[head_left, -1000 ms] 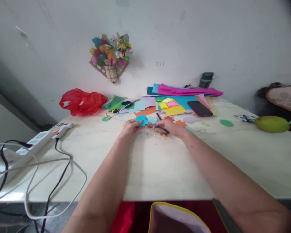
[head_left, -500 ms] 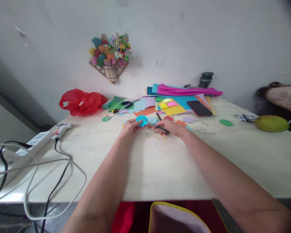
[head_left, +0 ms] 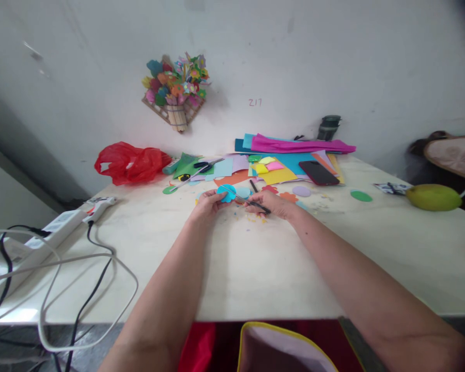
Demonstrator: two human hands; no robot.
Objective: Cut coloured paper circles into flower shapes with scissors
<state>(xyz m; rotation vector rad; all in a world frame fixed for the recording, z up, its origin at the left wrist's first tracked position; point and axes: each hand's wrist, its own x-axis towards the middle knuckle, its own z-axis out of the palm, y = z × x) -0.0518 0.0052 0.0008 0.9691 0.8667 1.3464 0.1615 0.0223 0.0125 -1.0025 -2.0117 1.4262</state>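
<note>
My left hand (head_left: 210, 205) pinches the left edge of a bright blue paper piece (head_left: 227, 192), roundish with a partly scalloped edge. Black-handled scissors (head_left: 260, 207) are in my right hand (head_left: 272, 203), their blades pointing left and touching the blue paper. A pale blue paper disc (head_left: 243, 193) lies just behind the blades. Close to my right hand are a red paper flower (head_left: 270, 189), an orange paper flower (head_left: 289, 197) and a lilac disc (head_left: 301, 191). Tiny paper scraps are scattered beneath both hands.
Coloured sheets, a phone (head_left: 318, 172) and a second pair of scissors (head_left: 203, 166) lie at the back. A red plastic bag (head_left: 129, 163) is at back left, a power strip (head_left: 58, 227) with cables at left. To the right sit a green disc (head_left: 361, 196) and a yellow-green fruit-like object (head_left: 434, 197).
</note>
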